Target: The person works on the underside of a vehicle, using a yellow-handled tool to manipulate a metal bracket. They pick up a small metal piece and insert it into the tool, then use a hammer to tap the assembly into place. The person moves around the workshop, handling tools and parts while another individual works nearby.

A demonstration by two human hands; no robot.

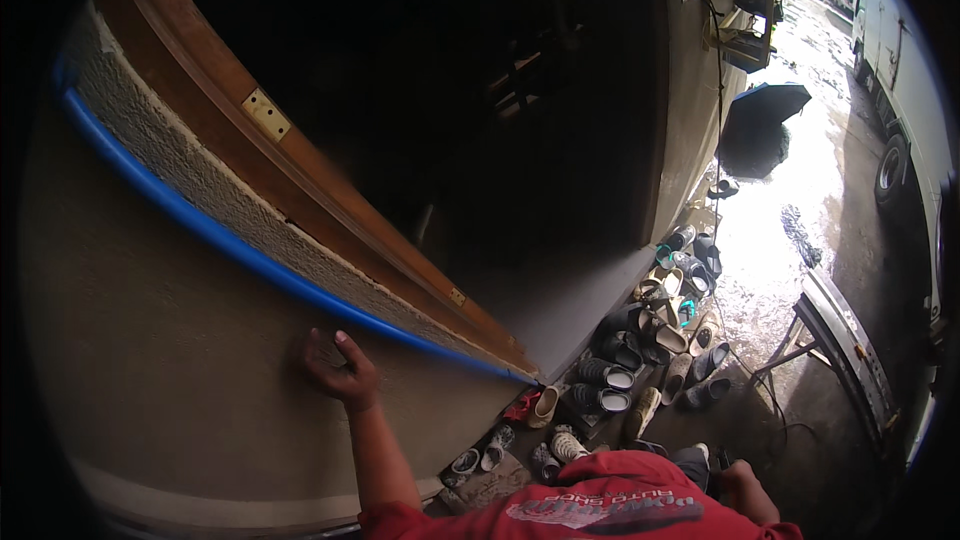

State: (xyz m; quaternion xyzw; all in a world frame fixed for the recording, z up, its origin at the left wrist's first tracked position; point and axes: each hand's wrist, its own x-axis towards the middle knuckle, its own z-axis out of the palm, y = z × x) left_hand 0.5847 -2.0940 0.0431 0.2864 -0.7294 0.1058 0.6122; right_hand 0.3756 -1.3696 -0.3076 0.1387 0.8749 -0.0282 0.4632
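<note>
Rough plastered wall [180,370] fills my view from eight to ten o'clock, beside a dark doorway with a wooden frame [300,175]. At two o'clock I see wet ground and a white truck [905,90]. A blue pipe [215,232] runs diagonally along the wall's edge. Scattered shoes [640,360] lie at four o'clock by the threshold. My left hand [338,368] presses flat on the wall just below the pipe — fingers close together. My right hand [742,485] sits at five o'clock — its fingers I cannot tell.

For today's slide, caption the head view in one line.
Left hand pressed flat on rough plastered wall beside blue pipe; scattered rubber shoes below dark doorway.
</note>
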